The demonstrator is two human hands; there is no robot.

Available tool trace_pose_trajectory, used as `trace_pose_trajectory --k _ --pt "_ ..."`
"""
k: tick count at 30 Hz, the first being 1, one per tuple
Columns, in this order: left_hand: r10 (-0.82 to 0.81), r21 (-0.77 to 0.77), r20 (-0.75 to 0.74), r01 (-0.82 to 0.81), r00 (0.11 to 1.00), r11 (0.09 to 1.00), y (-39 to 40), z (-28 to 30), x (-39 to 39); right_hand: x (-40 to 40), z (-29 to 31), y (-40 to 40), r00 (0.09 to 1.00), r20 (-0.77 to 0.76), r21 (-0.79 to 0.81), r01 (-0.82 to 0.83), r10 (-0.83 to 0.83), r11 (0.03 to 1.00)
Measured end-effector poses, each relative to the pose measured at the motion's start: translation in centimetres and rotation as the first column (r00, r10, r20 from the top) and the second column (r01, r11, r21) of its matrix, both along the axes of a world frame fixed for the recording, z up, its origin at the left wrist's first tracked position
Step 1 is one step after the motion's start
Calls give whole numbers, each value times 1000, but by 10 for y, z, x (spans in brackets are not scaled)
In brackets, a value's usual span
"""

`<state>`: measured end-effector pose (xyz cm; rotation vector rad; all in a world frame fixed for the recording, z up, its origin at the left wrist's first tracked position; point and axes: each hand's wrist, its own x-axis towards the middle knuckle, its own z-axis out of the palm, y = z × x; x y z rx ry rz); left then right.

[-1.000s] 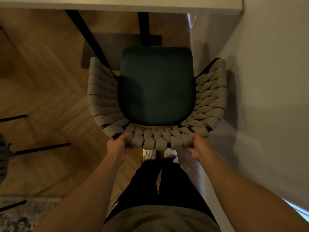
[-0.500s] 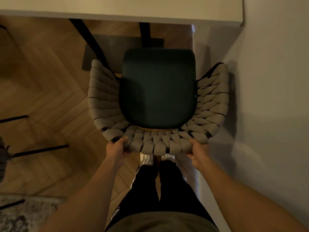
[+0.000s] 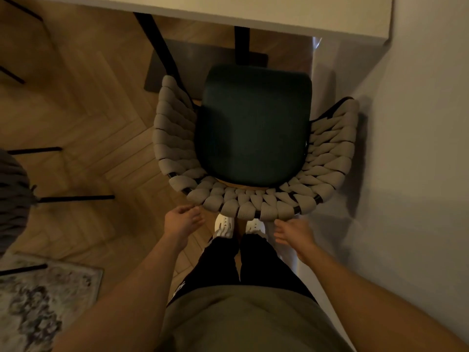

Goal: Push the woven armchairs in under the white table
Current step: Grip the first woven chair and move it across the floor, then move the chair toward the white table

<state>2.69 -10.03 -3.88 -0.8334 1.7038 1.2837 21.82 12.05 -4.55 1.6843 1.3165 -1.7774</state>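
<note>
Woven armchair (image 3: 253,138), grey-beige straps round a dark green seat cushion (image 3: 255,128), stands on the herringbone wood floor (image 3: 83,110) facing the white table (image 3: 228,11). Front edge of the cushion sits near the table's near edge but does not reach under it, so the chair is not tucked in. Chair's right arm lies just beside the white wall (image 3: 418,148); the table's right corner meets that wall too. Black table legs (image 3: 162,52) run down just beside the chair's left arm.

Your left hand (image 3: 181,223) hangs just off the back rim's left end, fingers loosely curled, gripping nothing. Your right hand (image 3: 294,233) is just below the rim's right end, fingers straight and relaxed, also off the weave. Both hands apart, one each side of the backrest, neither clamped on it. Your white shoes (image 3: 225,224) sit right behind the chair back.

Step looks like a pause mid-push, or this chair judged done. If you carry on: both palms on the back rim, straight shove toward the table, watch the right arm against the wall and the left arm against the black leg.

A second chair's dark legs (image 3: 73,198) show at the left edge, with a patterned rug (image 3: 43,301) in the bottom-left corner; that chair may be next.
</note>
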Motion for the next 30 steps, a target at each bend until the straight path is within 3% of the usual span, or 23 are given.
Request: trace_pose_trajectory --k 5,11,24,30 --pt "-126 -82 -65 120 990 989 -23 10 27 -25 10 -19 875 -9 -8 -485 484 875" --pt "-135 -134 -63 125 989 983 -67 20 35 -81 23 -52 603 -24 85 -794 797 603" --pt "29 -164 -71 -40 997 986 -233 17 -15 -243 26 -204 147 45 163 -977 988 137" --pt "59 -191 -93 -76 994 979 -328 23 -59 -325 28 -308 2 65 191 -982 998 -10"
